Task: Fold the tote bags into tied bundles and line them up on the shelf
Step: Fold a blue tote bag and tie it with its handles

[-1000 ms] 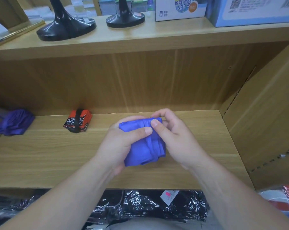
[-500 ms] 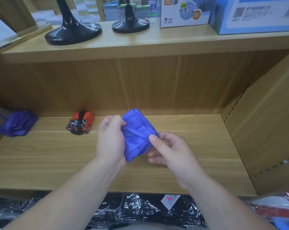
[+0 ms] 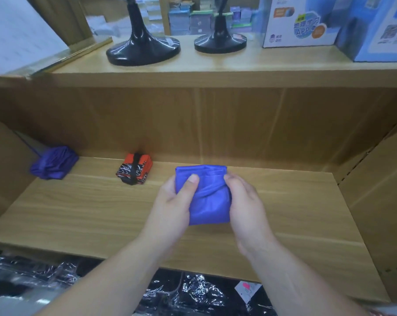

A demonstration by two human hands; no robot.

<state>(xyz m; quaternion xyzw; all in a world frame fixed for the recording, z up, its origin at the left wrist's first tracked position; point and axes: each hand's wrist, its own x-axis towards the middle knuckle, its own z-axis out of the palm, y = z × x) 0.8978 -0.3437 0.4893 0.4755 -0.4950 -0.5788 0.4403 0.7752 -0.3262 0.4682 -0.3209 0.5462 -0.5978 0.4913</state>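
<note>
A folded blue fabric tote bag (image 3: pixel 207 197) sits between both hands just above the light wooden shelf board (image 3: pixel 83 213), near its middle. The left hand (image 3: pixel 172 206) grips the bag's left side, thumb pressed flat on the front and fingers curled behind. The right hand (image 3: pixel 245 201) grips the right side, thumb on the upper edge. Farther left on the shelf stands a red-and-black patterned bundle tied with a black strap (image 3: pixel 134 171), and well apart from it, in the left corner, a crumpled purple fabric bag (image 3: pixel 53 162). Two glossy black stand bases (image 3: pixel 143 50) rest on the upper shelf.
</note>
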